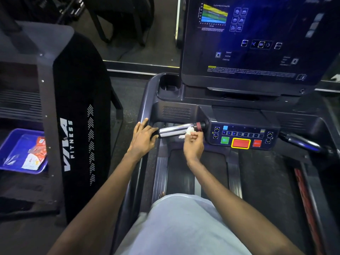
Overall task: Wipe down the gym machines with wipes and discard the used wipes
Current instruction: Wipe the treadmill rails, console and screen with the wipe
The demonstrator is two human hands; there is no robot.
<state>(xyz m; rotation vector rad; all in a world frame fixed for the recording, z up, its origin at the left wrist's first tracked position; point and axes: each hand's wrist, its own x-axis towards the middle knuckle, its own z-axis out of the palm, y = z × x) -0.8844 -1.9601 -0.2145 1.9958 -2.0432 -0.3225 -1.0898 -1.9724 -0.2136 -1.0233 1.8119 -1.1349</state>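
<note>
White lettering down the black side of the machine [81, 126] at left read "FITNESS", under a larger logo word that looked like "VIVA". The lit screen [257, 39] carried an "OK" button between two arrows, with the labels "Speed", "Incline" and "Calories" lower left. Its yellow-headed notice was too fine to read. On the keypad [242, 135], a row of number keys showed "5", "8" and "10"; the rest were blurred.
</note>
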